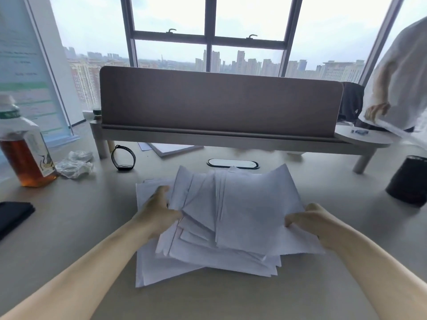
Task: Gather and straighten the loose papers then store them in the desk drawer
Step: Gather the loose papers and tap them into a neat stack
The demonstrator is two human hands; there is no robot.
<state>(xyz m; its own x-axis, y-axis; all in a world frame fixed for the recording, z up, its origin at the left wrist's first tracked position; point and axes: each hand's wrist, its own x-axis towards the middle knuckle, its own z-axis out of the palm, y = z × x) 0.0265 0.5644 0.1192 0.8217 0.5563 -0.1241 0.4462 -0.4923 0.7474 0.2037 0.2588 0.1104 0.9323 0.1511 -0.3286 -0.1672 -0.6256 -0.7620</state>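
A messy heap of loose white papers (pixel 242 204) lies in the middle of the pale desk (pixel 80 227), sheets fanned at different angles. My left hand (pixel 157 211) grips the heap's left side, thumb on top. My right hand (pixel 307 218) pinches the right edge of the upper sheets, which are lifted and curled up toward the far side. More sheets lie flat underneath, sticking out at the near left. No drawer is in view.
A bottle of amber drink (pixel 25 148), crumpled plastic wrap (pixel 74 163) and a wristband (pixel 123 158) sit at the left. A brown divider on a shelf (pixel 219 102) stands behind. A black cup (pixel 409 181) is at the right, a dark object (pixel 13 213) at the left edge. Another person (pixel 397 88) stands far right.
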